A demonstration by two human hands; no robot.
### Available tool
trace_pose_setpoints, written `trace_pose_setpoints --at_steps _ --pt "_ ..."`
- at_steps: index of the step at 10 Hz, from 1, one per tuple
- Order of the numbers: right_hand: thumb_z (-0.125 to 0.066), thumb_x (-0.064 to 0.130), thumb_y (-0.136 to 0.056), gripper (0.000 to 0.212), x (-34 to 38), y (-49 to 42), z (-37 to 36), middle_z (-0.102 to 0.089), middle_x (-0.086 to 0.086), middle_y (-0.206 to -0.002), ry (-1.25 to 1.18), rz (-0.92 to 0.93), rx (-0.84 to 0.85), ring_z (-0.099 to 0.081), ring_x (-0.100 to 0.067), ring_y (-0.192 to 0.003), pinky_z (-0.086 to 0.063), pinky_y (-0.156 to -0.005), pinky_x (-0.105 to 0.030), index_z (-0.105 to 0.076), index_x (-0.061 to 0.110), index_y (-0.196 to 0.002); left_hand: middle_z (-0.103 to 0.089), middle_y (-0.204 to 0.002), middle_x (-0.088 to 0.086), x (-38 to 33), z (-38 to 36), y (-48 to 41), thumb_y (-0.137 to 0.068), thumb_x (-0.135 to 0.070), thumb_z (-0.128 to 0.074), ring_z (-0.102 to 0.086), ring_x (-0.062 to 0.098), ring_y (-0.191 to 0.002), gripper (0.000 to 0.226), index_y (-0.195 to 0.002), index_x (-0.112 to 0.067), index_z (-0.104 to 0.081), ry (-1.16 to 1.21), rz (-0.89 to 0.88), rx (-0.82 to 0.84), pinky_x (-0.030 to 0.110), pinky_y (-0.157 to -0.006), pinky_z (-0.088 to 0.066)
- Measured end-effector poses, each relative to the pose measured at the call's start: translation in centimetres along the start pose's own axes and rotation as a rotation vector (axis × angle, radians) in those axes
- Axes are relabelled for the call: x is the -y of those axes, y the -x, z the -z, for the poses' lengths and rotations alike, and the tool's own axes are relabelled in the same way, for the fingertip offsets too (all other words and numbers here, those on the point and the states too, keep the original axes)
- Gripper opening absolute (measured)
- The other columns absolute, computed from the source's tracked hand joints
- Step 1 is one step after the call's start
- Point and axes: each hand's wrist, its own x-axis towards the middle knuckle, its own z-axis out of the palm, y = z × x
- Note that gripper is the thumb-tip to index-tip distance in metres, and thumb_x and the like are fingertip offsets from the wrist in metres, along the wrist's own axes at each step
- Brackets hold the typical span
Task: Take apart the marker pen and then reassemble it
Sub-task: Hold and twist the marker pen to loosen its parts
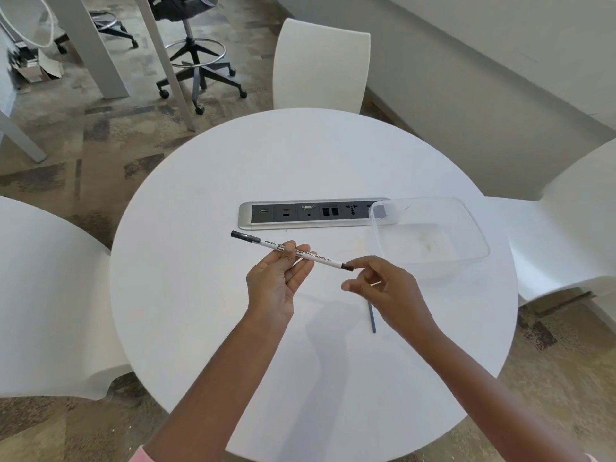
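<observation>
Pen (318,258) held over counter (200,295).
The left fingers (289,252) clamp its mid-barrel; right fingers (368,264) apart, index tip at its right end.

The marker pen (320,259) is white with black letters and black at both ends. The table (200,261) is white. The chairs (320,68) are white. The thin stick (372,318) is grey. The plug strip (310,213) is silver and dark grey. The box (473,228) is see-through. The floor (83,128) is brown with grey patches. The sleeve (141,456) is pink.
</observation>
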Motion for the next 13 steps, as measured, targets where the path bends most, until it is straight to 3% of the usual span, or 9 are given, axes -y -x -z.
trace_pose_setpoints --at_steps 1,2,5,8,10,11,12,13 --pt "-0.055 0.033 -0.086 0.023 0.3 0.1 0.0 -0.064 0.003 -0.064 -0.328 -0.178 0.082 -0.062 -0.009 -0.063 -0.048 -0.054 -0.011 -0.067 0.013 -0.090 -0.072 -0.054 0.003 0.2 0.2 0.1 -0.089 0.005 -0.049 -0.070 0.015 -0.053 0.019 -0.075 -0.003 -0.061 -0.012 0.002 0.011 0.020 -0.051 -0.058" --pt "-0.049 0.036 -0.089 0.034 0.9 -0.1 -0.1 -0.065 0.004 -0.056 -0.503 -0.346 0.140 -0.063 -0.007 -0.054 -0.050 -0.051 -0.012 -0.068 0.010 -0.078 -0.072 -0.055 0.002 0.6 0.2 0.2 -0.089 0.004 -0.050 -0.070 0.015 -0.053 0.020 -0.075 -0.003 -0.061 -0.025 0.010 0.021 0.020 -0.052 -0.058" --pt "-0.060 0.009 -0.084 0.013 1.2 -0.6 0.9 -0.067 0.003 -0.056 -0.595 -0.467 0.283 -0.066 -0.007 -0.055 -0.055 -0.056 -0.012 -0.068 0.000 -0.081 -0.072 -0.057 0.002 0.7 0.7 0.2 -0.088 0.003 -0.052 -0.071 0.014 -0.055 0.018 -0.076 -0.005 -0.063 -0.098 0.005 0.021 0.020 -0.053 -0.058" --pt "-0.065 0.002 -0.078 0.011 1.3 -0.2 0.8 -0.067 0.004 -0.052 -0.502 -0.279 0.193 -0.064 -0.009 -0.052 -0.054 -0.056 -0.014 -0.069 0.005 -0.069 -0.072 -0.056 0.003 0.5 0.8 -0.1 -0.088 0.004 -0.051 -0.070 0.015 -0.053 0.019 -0.076 -0.004 -0.063 -0.088 0.021 0.024 0.021 -0.051 -0.058" --pt "-0.067 0.002 -0.078 0.022 0.8 -0.1 0.5 -0.069 0.012 -0.054 -0.258 -0.040 0.142 -0.065 -0.005 -0.059 -0.052 -0.061 -0.014 -0.069 0.018 -0.063 -0.072 -0.055 0.003 0.6 0.8 -0.4 -0.088 0.005 -0.050 -0.070 0.014 -0.053 0.020 -0.075 -0.003 -0.062 -0.075 0.036 0.016 0.020 -0.049 -0.057" --pt "-0.068 0.009 -0.079 0.024 0.4 0.0 0.4 -0.070 0.017 -0.063 -0.102 0.022 0.094 -0.068 -0.013 -0.074 -0.055 -0.067 -0.033 -0.068 0.027 -0.063 -0.072 -0.055 0.004 0.6 0.8 -0.5 -0.088 0.006 -0.050 -0.070 0.014 -0.053 0.020 -0.075 -0.003 -0.062 -0.069 0.038 0.007 0.021 -0.049 -0.057" --pt "-0.067 0.009 -0.079 0.009 0.5 0.3 0.3 -0.069 0.009 -0.076 0.055 0.198 0.044 -0.064 -0.005 -0.076 -0.047 -0.067 -0.010 -0.068 0.014 -0.072 -0.072 -0.054 0.004 0.7 0.8 -0.6 -0.088 0.006 -0.050 -0.070 0.014 -0.052 0.020 -0.075 -0.002 -0.062 -0.060 0.041 -0.001 0.021 -0.048 -0.057" --pt "-0.064 0.007 -0.082 0.006 0.3 0.2 0.3 -0.064 -0.010 -0.073 0.335 0.429 0.016 -0.055 -0.017 -0.070 -0.040 -0.062 -0.014 -0.066 0.002 -0.080 -0.072 -0.054 0.004 0.9 0.8 -0.7 -0.088 0.005 -0.051 -0.070 0.014 -0.051 0.018 -0.075 -0.002 -0.062 -0.047 0.036 -0.008 0.020 -0.047 -0.057"
